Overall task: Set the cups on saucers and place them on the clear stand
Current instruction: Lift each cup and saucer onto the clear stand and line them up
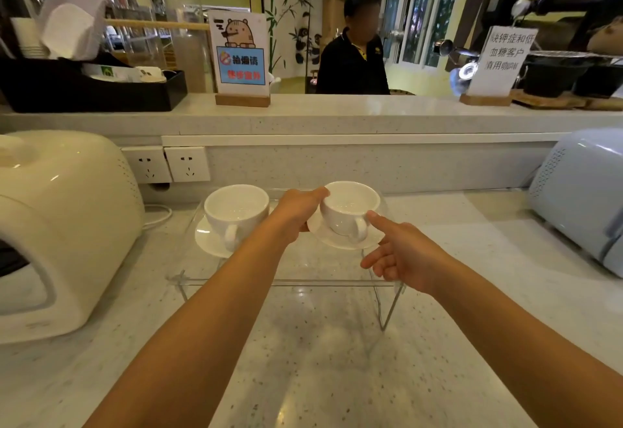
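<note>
Two white cups on saucers, both on clear stand (290,281) on speckled surface (337,377). Left cup (236,208) on left saucer (209,238), untouched. Left hand (296,213) grips rim of right cup (350,205), thumb on rim. Right hand (401,259) loosely spread, index finger touching handle, right saucer (337,242) beneath

We see two bare forearms reaching in from the lower edge, with no sleeves on either as far as the view shows. The left hand (296,212) wears no ring, watch or glove that we can make out. The right hand (401,255) is likewise bare, its wrist free of any band. We find no markings or jewellery on either arm. Our fingernails are too small to judge.
</note>
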Tool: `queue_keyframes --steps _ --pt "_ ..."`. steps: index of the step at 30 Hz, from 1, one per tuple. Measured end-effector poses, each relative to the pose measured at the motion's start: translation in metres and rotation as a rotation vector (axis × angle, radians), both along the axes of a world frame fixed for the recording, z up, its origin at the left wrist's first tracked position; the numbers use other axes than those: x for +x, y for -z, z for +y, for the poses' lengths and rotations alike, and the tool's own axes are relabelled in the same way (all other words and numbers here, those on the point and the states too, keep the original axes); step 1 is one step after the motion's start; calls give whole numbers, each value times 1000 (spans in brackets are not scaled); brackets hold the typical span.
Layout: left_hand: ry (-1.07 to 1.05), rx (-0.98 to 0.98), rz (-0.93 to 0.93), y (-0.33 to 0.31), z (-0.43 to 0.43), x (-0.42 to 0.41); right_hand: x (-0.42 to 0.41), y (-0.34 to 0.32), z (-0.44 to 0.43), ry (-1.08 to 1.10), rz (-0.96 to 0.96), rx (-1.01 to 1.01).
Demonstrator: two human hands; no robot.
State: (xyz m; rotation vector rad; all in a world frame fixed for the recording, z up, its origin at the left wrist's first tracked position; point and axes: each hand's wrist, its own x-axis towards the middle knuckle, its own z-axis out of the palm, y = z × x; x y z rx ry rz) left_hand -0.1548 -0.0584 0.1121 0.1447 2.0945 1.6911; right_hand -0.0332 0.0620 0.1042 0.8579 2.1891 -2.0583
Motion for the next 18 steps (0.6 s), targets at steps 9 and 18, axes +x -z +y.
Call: queue_keyframes --steps 9,18 --pt "-60 77 45 6 -4 17 53 18 39 241 293 333" --pt "-20 -223 136 22 -12 26 93 131 70 186 -133 726"
